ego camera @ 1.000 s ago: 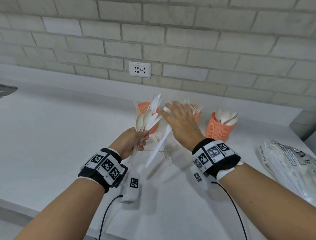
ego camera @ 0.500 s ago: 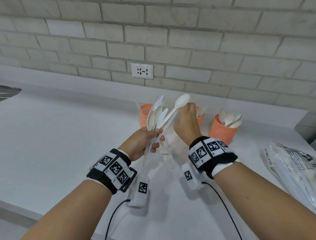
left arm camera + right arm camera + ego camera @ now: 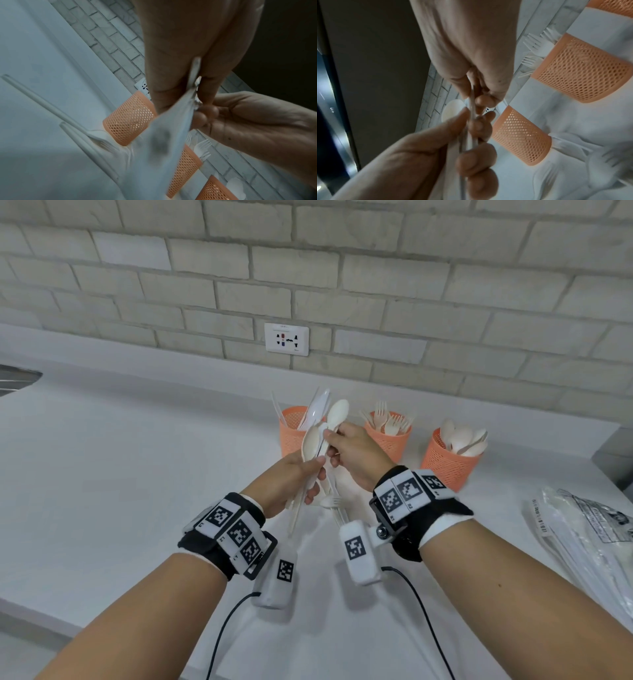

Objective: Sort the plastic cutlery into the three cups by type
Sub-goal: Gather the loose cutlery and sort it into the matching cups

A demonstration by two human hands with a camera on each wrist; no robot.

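Observation:
My left hand (image 3: 317, 470) grips a bunch of white plastic spoons (image 3: 310, 441) upright above the counter. Against that bunch my right hand (image 3: 330, 440) pinches the handle of one spoon (image 3: 338, 412), whose bowl sticks up highest. Three orange mesh cups stand behind: the left cup (image 3: 291, 436) holds knives, the middle cup (image 3: 388, 440) forks, the right cup (image 3: 445, 465) spoons. A few loose forks (image 3: 337, 505) lie on the counter under my hands. In the right wrist view the right hand's fingers (image 3: 481, 100) pinch the thin handle while the left hand (image 3: 471, 155) wraps the bunch.
A clear plastic bag (image 3: 582, 529) with more cutlery lies at the right edge of the white counter (image 3: 120, 474). A wall socket (image 3: 286, 338) sits in the brick wall behind the cups. A metal sink edge (image 3: 17, 376) shows at far left. Cables trail from both wrists.
My right hand went from spread over the bunch to pinching one spoon, raised it, then brought it in against the spoons in my left hand. The left hand rose slightly.

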